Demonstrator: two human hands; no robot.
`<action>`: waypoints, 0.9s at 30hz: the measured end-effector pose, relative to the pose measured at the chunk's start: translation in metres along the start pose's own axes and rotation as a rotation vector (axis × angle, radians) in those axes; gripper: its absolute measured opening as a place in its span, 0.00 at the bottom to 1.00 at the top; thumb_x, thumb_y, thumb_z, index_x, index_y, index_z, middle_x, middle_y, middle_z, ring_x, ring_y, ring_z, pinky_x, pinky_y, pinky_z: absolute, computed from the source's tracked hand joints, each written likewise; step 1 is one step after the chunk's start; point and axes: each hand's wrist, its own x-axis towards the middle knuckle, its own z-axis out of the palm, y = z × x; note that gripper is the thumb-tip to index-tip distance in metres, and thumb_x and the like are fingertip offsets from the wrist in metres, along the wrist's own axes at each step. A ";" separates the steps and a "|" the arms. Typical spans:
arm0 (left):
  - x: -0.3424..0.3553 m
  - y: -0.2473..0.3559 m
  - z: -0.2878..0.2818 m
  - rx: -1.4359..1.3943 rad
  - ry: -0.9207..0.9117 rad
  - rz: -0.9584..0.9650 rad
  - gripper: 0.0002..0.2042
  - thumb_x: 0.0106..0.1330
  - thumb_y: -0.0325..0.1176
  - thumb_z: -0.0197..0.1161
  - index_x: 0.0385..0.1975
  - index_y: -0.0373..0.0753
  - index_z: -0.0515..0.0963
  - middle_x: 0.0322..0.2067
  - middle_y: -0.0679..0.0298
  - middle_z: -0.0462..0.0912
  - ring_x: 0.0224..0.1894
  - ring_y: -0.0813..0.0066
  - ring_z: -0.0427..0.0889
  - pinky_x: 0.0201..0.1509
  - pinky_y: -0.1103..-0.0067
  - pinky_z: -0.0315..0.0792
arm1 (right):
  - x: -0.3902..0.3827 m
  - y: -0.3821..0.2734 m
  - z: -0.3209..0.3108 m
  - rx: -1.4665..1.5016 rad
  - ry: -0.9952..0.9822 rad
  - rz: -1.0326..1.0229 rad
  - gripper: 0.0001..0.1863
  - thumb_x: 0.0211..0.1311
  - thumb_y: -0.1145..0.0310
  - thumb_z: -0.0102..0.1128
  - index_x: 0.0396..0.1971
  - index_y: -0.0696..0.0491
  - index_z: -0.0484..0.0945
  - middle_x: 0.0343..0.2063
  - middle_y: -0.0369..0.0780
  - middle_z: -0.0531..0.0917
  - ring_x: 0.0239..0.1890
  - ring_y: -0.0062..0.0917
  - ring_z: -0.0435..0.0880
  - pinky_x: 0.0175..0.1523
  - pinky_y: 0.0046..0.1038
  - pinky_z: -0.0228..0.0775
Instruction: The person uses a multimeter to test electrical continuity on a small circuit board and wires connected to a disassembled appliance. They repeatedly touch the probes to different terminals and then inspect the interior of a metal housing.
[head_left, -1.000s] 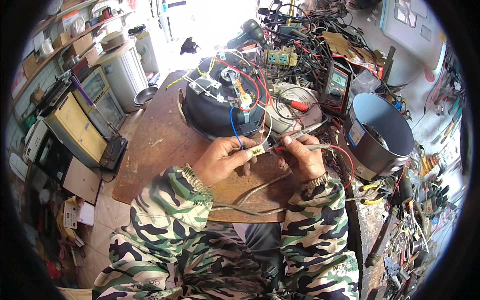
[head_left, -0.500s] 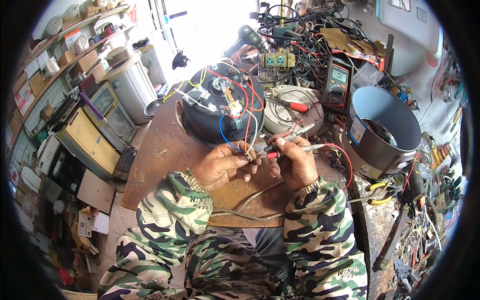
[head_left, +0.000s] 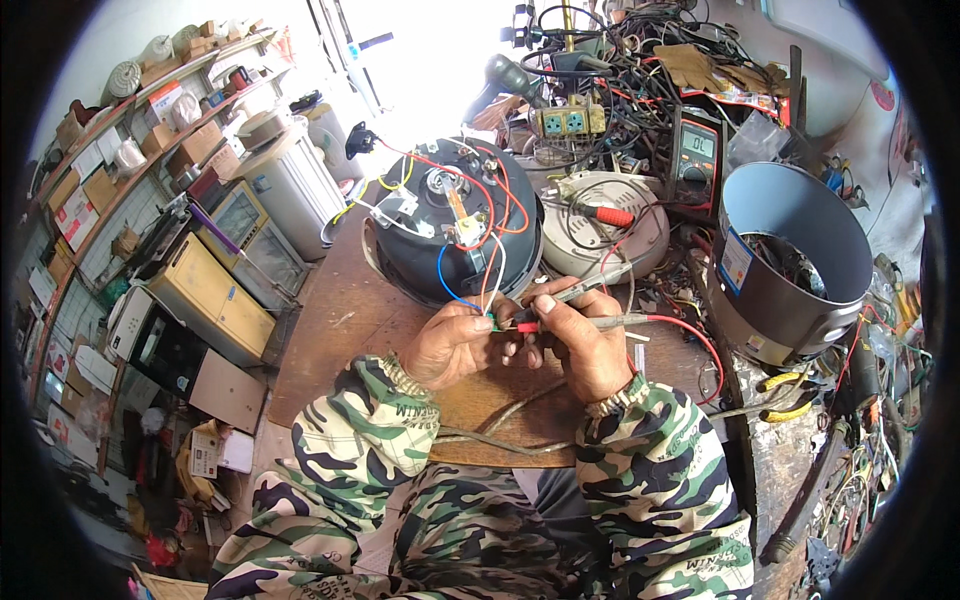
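My left hand (head_left: 445,343) grips a small green part (head_left: 490,323) with blue, red and white wires running to the upturned black appliance body (head_left: 400,265) behind it. My right hand (head_left: 590,350) is closed on two meter probes; the red-tipped probe (head_left: 527,328) reaches the small part between my hands, though contact is hard to tell. The other probe (head_left: 590,282) lies across my fingers, angled up to the right. A multimeter (head_left: 697,150) stands behind, right. A round cream housing (head_left: 625,245) with a red-handled item on it is beside the black body.
The worn wooden table (head_left: 330,360) carries a loose cable near its front edge. At right are a grey cylindrical shell (head_left: 780,210), pliers (head_left: 780,405) and piled tools. Tangled cables and a socket block (head_left: 570,121) fill the back. Shelves and appliances (head_left: 215,300) line the left.
The small part in my left hand has turned and now shows green. My hands have come closer, the red probe moving left toward that part. The view has shifted slightly.
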 end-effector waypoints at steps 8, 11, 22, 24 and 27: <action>-0.001 0.001 -0.003 0.054 0.037 0.007 0.26 0.62 0.42 0.61 0.54 0.29 0.67 0.44 0.57 0.78 0.45 0.67 0.79 0.49 0.78 0.72 | -0.003 -0.001 0.004 -0.026 0.043 -0.036 0.11 0.67 0.69 0.58 0.38 0.63 0.78 0.26 0.39 0.80 0.23 0.20 0.79 0.26 0.21 0.72; -0.003 0.000 -0.008 0.019 0.015 0.016 0.27 0.62 0.39 0.61 0.57 0.27 0.66 0.46 0.57 0.78 0.45 0.72 0.78 0.50 0.79 0.72 | -0.005 -0.003 0.004 -0.069 0.062 -0.064 0.11 0.66 0.69 0.58 0.38 0.63 0.78 0.26 0.39 0.81 0.22 0.19 0.79 0.26 0.21 0.71; 0.001 0.006 0.014 0.087 0.154 0.135 0.26 0.66 0.31 0.58 0.63 0.29 0.63 0.58 0.54 0.72 0.54 0.66 0.77 0.53 0.74 0.72 | -0.007 -0.002 0.005 -0.180 0.086 -0.112 0.11 0.66 0.68 0.59 0.37 0.63 0.82 0.25 0.37 0.82 0.21 0.17 0.78 0.26 0.20 0.70; 0.002 0.007 0.021 0.172 0.104 0.134 0.27 0.66 0.28 0.58 0.64 0.29 0.62 0.59 0.54 0.71 0.53 0.66 0.77 0.55 0.72 0.72 | -0.005 0.000 0.006 -0.142 0.088 -0.124 0.11 0.66 0.68 0.59 0.37 0.63 0.81 0.25 0.38 0.82 0.22 0.17 0.78 0.26 0.20 0.70; 0.001 0.006 0.020 0.416 0.036 0.146 0.29 0.64 0.23 0.59 0.66 0.29 0.59 0.61 0.54 0.70 0.54 0.68 0.77 0.58 0.70 0.72 | -0.004 0.001 0.004 -0.091 0.073 -0.105 0.11 0.67 0.68 0.59 0.37 0.63 0.80 0.26 0.38 0.82 0.22 0.18 0.78 0.26 0.20 0.70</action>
